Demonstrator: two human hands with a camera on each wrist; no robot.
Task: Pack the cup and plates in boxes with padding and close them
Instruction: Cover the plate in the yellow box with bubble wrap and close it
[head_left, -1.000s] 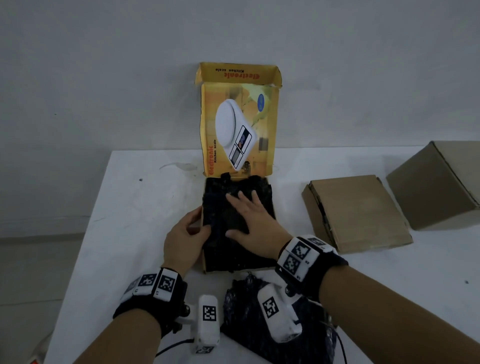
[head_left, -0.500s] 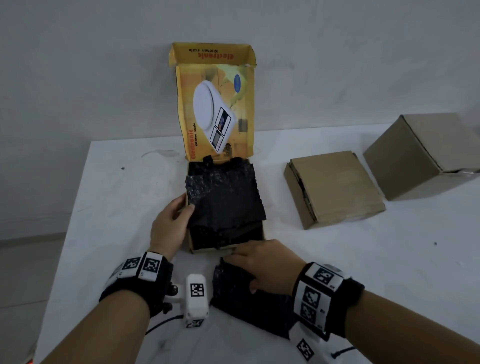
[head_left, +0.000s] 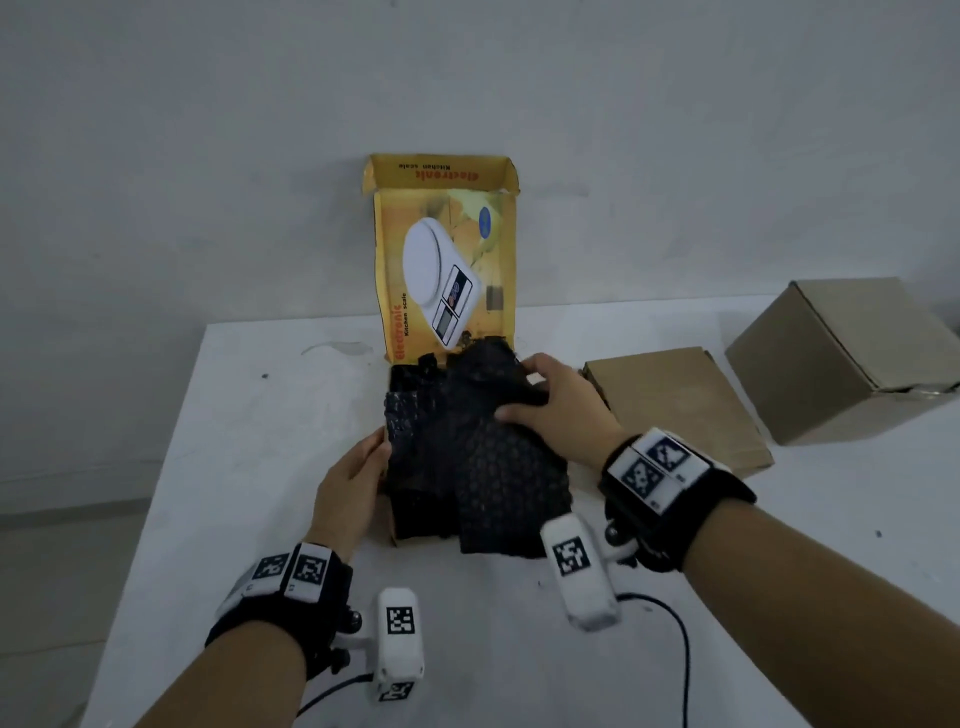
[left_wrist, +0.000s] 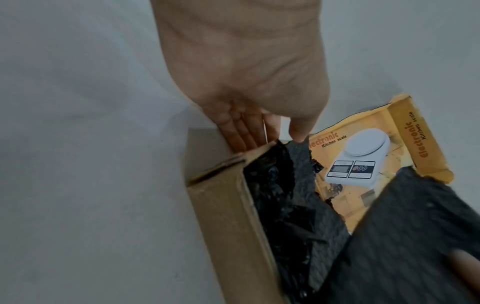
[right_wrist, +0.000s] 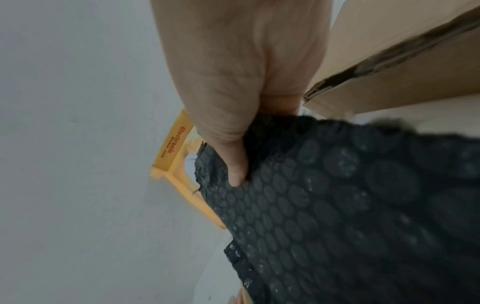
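The yellow kitchen-scale box (head_left: 388, 527) stands open on the white table (head_left: 270, 467), its lid (head_left: 447, 260) upright against the wall. Crumpled black bubble wrap (left_wrist: 275, 205) fills the box. My left hand (head_left: 376, 452) grips the box's left wall (left_wrist: 221, 205), fingers outside and thumb at the inner edge. My right hand (head_left: 540, 395) pinches a second black bubble-wrap sheet (head_left: 498, 467) by its far right corner and holds it spread over the box; the thumb lies on top of the sheet (right_wrist: 337, 205). No cup or plate shows.
A flat brown cardboard box (head_left: 675, 405), shut, lies just right of my right hand. A larger brown carton (head_left: 841, 358) stands at the far right. A black cable (head_left: 680, 654) runs over the near table. The wall is close behind the lid.
My right hand has lifted the bubble-wrap sheet from the near table and carried it over the open box. The left hand stays on the box's left wall.
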